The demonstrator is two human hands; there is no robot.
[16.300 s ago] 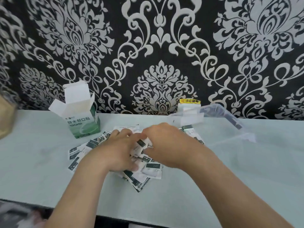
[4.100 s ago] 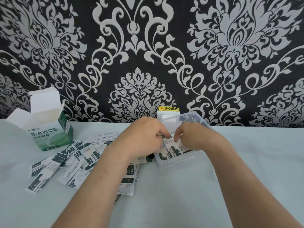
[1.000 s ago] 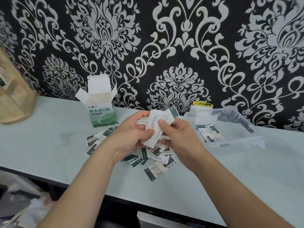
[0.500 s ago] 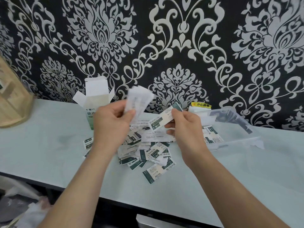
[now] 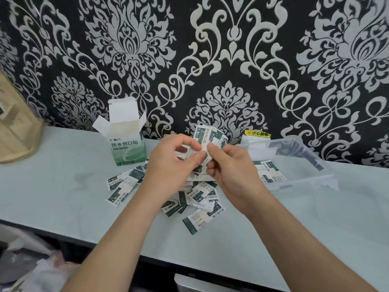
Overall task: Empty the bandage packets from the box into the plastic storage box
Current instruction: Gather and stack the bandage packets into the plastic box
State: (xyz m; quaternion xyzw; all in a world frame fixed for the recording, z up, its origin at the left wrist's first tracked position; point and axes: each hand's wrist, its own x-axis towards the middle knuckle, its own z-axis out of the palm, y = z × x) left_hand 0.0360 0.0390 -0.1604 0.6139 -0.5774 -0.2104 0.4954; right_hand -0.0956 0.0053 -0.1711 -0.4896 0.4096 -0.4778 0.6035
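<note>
Both hands (image 5: 174,165) (image 5: 231,171) pinch several bandage packets (image 5: 210,135).

One head-worn camera looks forward and down across the tabletop (image 5: 63,186) to the patterned wall (image 5: 231,60) at the far side, close above the left hand (image 5: 174,165) and right hand (image 5: 231,169); the edges seem lens-bent.

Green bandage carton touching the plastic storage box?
Apart. The head view shows the green bandage carton standing well left of the plastic storage box, with loose packets on the table between them.
</note>
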